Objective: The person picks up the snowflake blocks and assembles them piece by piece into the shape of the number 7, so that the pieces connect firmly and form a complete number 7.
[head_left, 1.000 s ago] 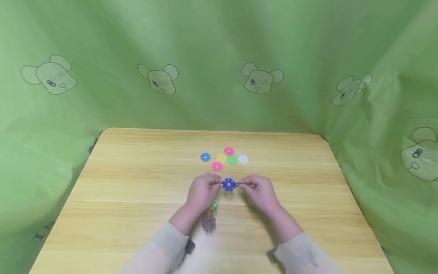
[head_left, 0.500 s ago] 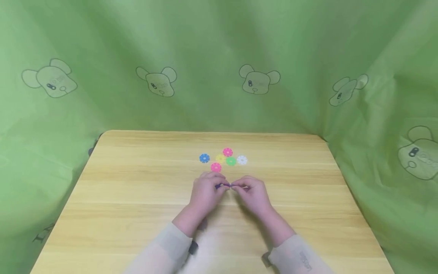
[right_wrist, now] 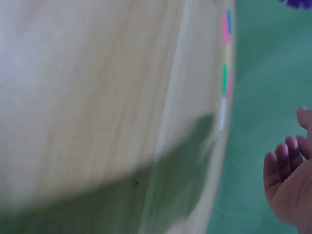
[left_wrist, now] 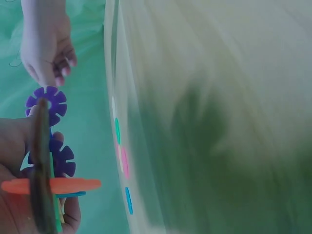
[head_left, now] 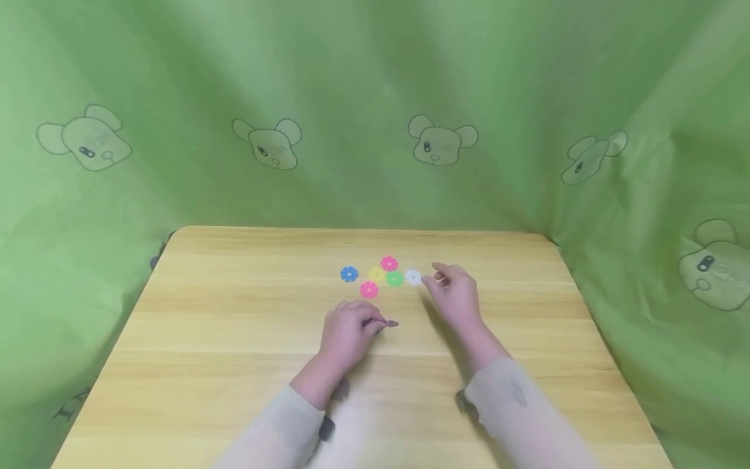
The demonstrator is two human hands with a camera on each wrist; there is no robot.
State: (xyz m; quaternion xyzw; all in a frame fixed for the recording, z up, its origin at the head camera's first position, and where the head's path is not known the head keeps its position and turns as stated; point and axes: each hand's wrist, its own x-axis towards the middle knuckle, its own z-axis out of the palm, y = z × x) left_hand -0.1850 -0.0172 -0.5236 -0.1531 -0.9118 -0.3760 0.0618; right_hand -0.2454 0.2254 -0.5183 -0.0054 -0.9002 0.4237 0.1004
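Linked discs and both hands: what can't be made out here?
Head view: most of the linked discs, hidden by the left hand.
Left wrist view: part of the orange disc, behind a blurred dark piece.
Right wrist view: purple disc, cut by the top edge; part of the right hand, cut by the right edge.

Wood-grain table (head_left: 234,384), six discs (head_left: 377,277)
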